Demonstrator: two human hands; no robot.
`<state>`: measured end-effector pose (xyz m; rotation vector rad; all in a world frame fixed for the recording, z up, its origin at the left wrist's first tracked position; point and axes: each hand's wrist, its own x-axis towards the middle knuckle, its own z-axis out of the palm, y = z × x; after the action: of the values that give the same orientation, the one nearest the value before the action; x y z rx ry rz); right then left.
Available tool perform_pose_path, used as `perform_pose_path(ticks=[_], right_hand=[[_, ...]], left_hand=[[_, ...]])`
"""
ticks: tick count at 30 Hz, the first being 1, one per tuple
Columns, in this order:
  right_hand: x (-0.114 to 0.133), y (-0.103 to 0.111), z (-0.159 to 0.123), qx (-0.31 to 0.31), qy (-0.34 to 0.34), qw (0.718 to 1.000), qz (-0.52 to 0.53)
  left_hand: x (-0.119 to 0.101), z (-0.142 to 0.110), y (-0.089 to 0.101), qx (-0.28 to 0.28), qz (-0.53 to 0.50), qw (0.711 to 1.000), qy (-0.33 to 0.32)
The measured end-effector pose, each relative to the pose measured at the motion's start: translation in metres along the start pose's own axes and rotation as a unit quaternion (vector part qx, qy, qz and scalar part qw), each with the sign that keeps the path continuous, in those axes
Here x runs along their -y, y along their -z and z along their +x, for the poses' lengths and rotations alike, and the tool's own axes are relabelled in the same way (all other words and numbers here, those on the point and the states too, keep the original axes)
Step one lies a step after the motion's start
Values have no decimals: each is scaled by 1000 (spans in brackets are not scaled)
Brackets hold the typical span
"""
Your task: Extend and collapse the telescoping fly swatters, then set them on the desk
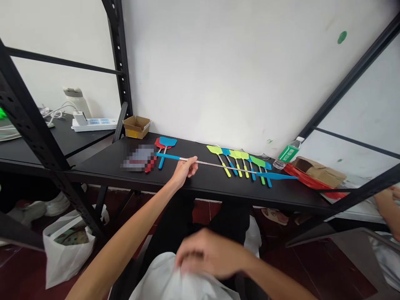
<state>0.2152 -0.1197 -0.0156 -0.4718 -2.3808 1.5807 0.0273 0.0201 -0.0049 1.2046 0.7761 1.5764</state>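
My left hand (185,170) is closed around the thin metal rod of a blue fly swatter (275,176). Its rod reaches far to the right, handle on the left, and the head appears edge-on. My right hand (212,253) is low in front of my body, smeared by motion, with curled fingers over white cloth (184,281); whether it grips the cloth is unclear. On the black table lie a blue fly swatter (168,142) and a red fly swatter (158,143) at left. Right of centre, several yellow, green and blue fly swatters (215,150) form a row.
A small cardboard box (136,127) stands at the table's back left, near a blurred-out patch (137,158). At right are a green-labelled bottle (288,153) and an open carton (325,171) on red plastic. Black shelf posts (40,108) flank the table (200,183). Another person's arm (387,208) shows far right.
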Motion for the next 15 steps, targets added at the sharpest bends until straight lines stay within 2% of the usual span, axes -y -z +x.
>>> perform_pose_path(ticks=[2, 4, 5, 7, 9, 12, 15], right_hand=[[-6, 42, 4, -171, -2, 985, 39], [-16, 87, 7, -338, 4, 938, 78], [-23, 107, 7, -387, 10, 918, 91], [-37, 136, 5, -407, 8, 905, 124], [-50, 151, 3, -398, 11, 906, 140], [-60, 153, 2, -401, 20, 902, 162], [-60, 151, 4, -408, 19, 897, 171]], left_hand=[[0, 0, 0, -5, -8, 1000, -2], [-1, 0, 0, -2, -6, 1000, -6], [-1, 0, 0, 5, 2, 1000, -8], [-3, -2, -2, 32, 31, 999, -12], [-5, -4, -3, 75, 68, 995, -12], [-8, -7, -5, 141, 99, 985, -8], [-9, -7, -5, 175, 97, 980, -6]])
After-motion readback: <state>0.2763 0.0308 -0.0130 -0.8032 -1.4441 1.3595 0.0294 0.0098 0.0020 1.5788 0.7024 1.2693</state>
